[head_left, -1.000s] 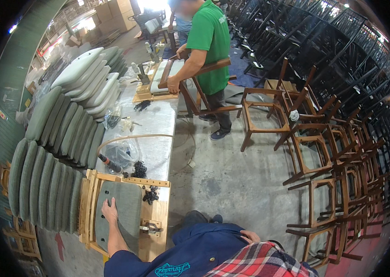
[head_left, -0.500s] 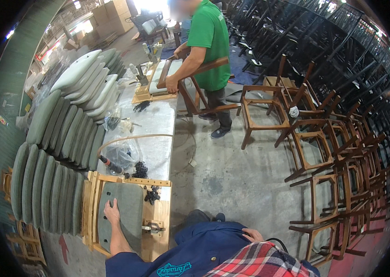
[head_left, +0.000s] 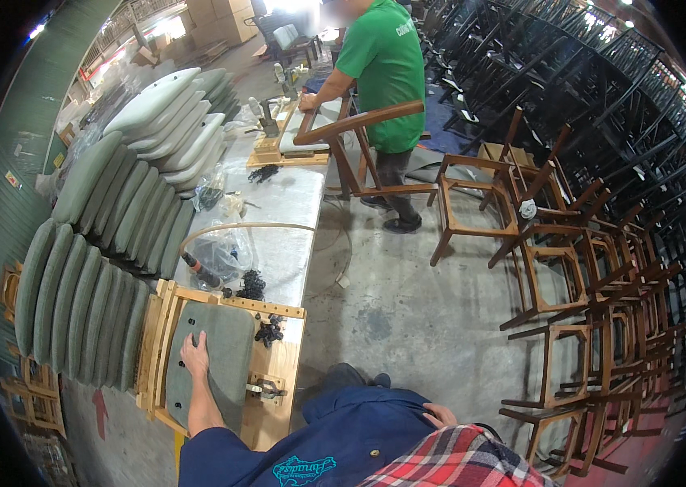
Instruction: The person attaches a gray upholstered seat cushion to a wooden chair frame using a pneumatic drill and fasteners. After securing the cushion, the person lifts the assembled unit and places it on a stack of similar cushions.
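Left of the grey cushion point(head_left: 231, 357), a wooden rail point(head_left: 157, 345) and upright cushions point(head_left: 75, 308) block passage. Right of it stands a metal clamp point(head_left: 265, 388); open floor point(head_left: 392, 300) lies beyond.

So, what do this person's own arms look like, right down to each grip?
The left grip is a gloveless hand; its forearm is bare, with no watch or cable showing, up to a navy sleeve. The right grip also looks gloveless. That arm is mostly hidden; I can't tell whether the red plaid cloth there is its sleeve.
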`<state>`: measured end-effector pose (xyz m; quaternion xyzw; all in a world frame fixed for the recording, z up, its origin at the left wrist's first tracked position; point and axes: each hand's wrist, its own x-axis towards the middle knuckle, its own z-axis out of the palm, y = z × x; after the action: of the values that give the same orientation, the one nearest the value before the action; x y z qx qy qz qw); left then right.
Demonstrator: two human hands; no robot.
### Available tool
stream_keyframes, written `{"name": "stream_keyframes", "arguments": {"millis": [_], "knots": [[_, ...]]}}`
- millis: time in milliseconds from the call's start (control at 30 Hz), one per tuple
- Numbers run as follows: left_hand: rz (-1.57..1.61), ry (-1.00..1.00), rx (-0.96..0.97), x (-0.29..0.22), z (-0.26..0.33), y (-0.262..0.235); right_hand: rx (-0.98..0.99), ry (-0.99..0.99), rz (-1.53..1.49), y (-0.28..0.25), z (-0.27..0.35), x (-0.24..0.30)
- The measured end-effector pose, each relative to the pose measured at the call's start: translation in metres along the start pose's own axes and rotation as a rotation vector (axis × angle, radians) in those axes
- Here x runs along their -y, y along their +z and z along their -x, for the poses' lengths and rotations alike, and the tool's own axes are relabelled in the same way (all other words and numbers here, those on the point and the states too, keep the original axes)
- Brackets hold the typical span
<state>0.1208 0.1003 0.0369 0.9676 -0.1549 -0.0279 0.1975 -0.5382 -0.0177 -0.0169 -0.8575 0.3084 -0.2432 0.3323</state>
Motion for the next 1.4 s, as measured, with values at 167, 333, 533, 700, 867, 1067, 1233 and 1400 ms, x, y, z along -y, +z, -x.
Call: {"name": "stream_keyframes", "arguments": {"millis": [167, 333, 533, 700, 867, 1067, 1233, 1400], "knots": [[-0.004, -0.042, 0.026, -0.008, 0.003, -0.005, -0.035, -0.068, 0.0, -0.001, -0.003, 0.006], [-0.006, -0.039, 0.043, -0.006, 0.002, -0.007, -0.062, -0.168, 0.05, -0.005, -0.007, 0.008], [0.004, -0.002, 0.018, -0.005, 0.002, -0.004, -0.063, -0.132, 0.049, 0.002, -0.002, -0.001], [-0.011, 0.004, -0.008, -0.001, 0.0, -0.001, 0.048, 0.088, -0.065, 0.002, 0.0, -0.004], [-0.009, -0.018, 0.0, -0.004, 0.0, -0.002, -0.012, -0.004, -0.018, 0.003, 0.0, -0.006], [-0.002, -0.019, -0.009, 0.003, 0.002, -0.001, 0.067, 0.027, -0.023, 0.013, 0.003, -0.024], [-0.023, -0.013, 0.001, 0.002, -0.003, 0.001, 0.15, 0.174, -0.1, 0.018, 0.012, -0.037], [-0.023, -0.02, -0.001, 0.001, -0.001, 0.0, 0.081, 0.026, -0.061, 0.02, 0.016, -0.043]]}}
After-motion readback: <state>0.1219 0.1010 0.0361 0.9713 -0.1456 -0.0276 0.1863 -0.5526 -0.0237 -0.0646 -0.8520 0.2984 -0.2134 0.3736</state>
